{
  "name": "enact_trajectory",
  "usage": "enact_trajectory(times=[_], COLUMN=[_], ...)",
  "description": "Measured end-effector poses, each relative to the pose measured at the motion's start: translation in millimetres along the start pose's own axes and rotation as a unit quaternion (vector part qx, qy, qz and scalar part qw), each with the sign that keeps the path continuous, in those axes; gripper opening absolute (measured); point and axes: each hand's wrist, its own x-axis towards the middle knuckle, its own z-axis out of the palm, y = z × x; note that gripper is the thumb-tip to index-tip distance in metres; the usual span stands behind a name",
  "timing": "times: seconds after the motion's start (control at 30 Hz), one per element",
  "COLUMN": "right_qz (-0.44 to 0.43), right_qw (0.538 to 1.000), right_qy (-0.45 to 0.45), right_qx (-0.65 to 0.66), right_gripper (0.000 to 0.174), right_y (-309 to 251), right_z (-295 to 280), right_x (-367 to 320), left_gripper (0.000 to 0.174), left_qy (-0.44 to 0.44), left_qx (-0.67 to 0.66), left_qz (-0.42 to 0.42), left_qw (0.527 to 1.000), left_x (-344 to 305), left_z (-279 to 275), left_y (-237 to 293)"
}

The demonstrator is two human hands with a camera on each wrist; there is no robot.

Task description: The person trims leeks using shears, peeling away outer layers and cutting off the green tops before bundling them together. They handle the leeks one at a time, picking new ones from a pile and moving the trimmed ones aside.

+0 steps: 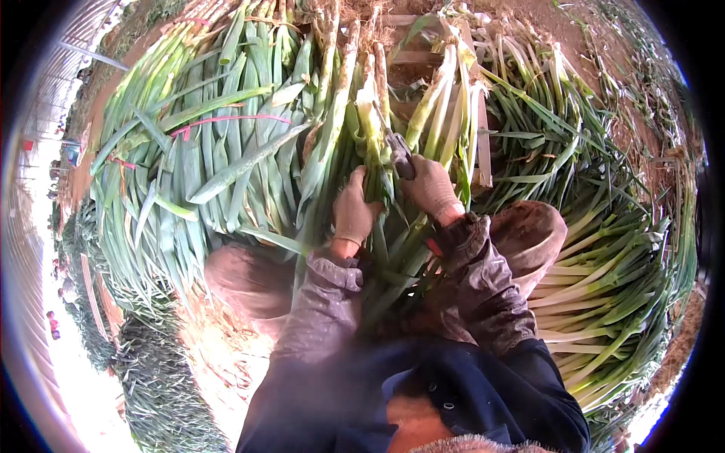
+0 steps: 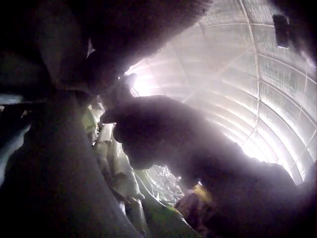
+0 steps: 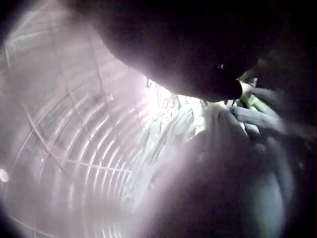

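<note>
In the head view my gloved left hand [image 1: 355, 210] holds a leek [image 1: 368, 113] around its green part, with its pale stalk and roots pointing away from me. Close on the right, my gloved right hand [image 1: 432, 183] grips a small dark grey hand tool [image 1: 400, 155], whose front end sits against the same leek. Long green leaves hang down between my forearms. Both wrist views are dark; in the left one a hand shows as a silhouette beside pale leaves [image 2: 116, 163]. The right wrist view shows leek leaves [image 3: 173, 124] below a dark shape.
A large pile of leeks [image 1: 226, 151] with pink ties lies on the left. More leeks [image 1: 544, 136] lie beyond the right knee [image 1: 529, 234], and a row of pale-stemmed ones [image 1: 589, 294] is beside it. A wooden slat [image 1: 483, 143] stands behind my right hand.
</note>
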Motion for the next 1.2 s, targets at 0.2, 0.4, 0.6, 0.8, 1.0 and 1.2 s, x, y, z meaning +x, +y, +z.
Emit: enact_trajectory(times=[0.2,0.4,0.6,0.8,1.0,1.2], right_qz=[-0.016,-0.011,-0.070,0.032,0.029,-0.031], right_qw=[0.999,0.999,0.997,0.992,0.996,0.999], right_qy=[0.013,0.011,0.007,-0.040,-0.028,-0.035], right_qx=[-0.034,-0.041,0.009,0.117,0.085,-0.015], right_gripper=[0.034,0.036,0.035,0.035,0.040,0.033], right_y=[6.8,5.5,27.7,44.7,24.5,48.5], right_z=[12.5,14.9,0.7,-50.5,-70.8,-47.9], right_x=[57.0,113.9,79.1,-39.8,-91.8,-86.1], left_gripper=[0.074,0.076,0.078,0.047,0.048,0.044], left_qy=[-0.003,-0.002,0.012,-0.054,-0.122,-0.173], left_qx=[-0.024,0.039,0.158,0.224,0.161,0.114], left_qz=[-0.004,-0.005,0.060,0.108,0.264,0.156], left_qw=[1.000,0.999,0.986,0.967,0.943,0.966], left_x=[-1.4,0.1,-7.8,-59.6,-104.3,-56.1], left_z=[1.2,3.3,4.2,58.1,95.4,21.9], left_y=[-6.6,-5.8,16.1,48.8,68.3,51.3])
